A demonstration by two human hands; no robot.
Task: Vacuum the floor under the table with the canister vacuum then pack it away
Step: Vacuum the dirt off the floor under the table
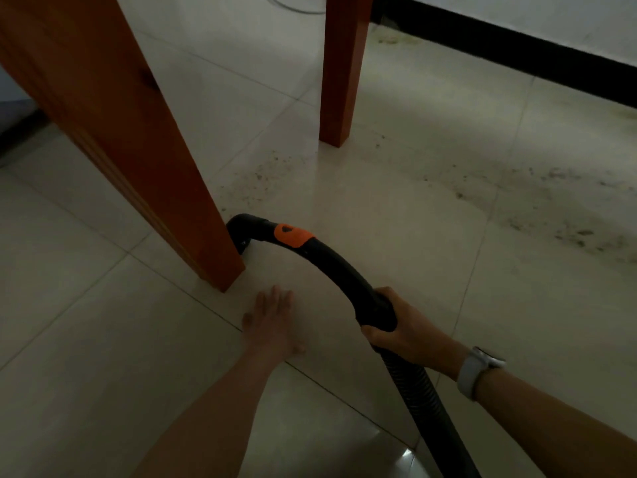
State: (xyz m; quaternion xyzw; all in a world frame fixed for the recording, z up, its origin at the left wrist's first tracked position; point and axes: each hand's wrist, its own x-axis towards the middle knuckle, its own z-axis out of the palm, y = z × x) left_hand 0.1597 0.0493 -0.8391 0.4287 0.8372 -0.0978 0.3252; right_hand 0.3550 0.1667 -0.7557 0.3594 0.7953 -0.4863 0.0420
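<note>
A black curved vacuum handle (331, 260) with an orange slider arcs over the pale tiled floor. Its front end dips down right behind the near wooden table leg (113, 125), and the tip is hidden there. My right hand (403, 331) grips the rear of the handle where the ribbed black hose (424, 398) joins it. The hose runs down to the bottom edge of the view. My left hand (272, 322) lies flat on the tiles with straight fingers, just in front of the near leg. Dark crumbs and dust (537, 201) are scattered over the tiles on the right.
A second wooden table leg (339, 74) stands farther back. A black skirting board (517, 53) under a white wall runs along the upper right. A thin cable loops on the floor at the top. More dirt lies between the two legs.
</note>
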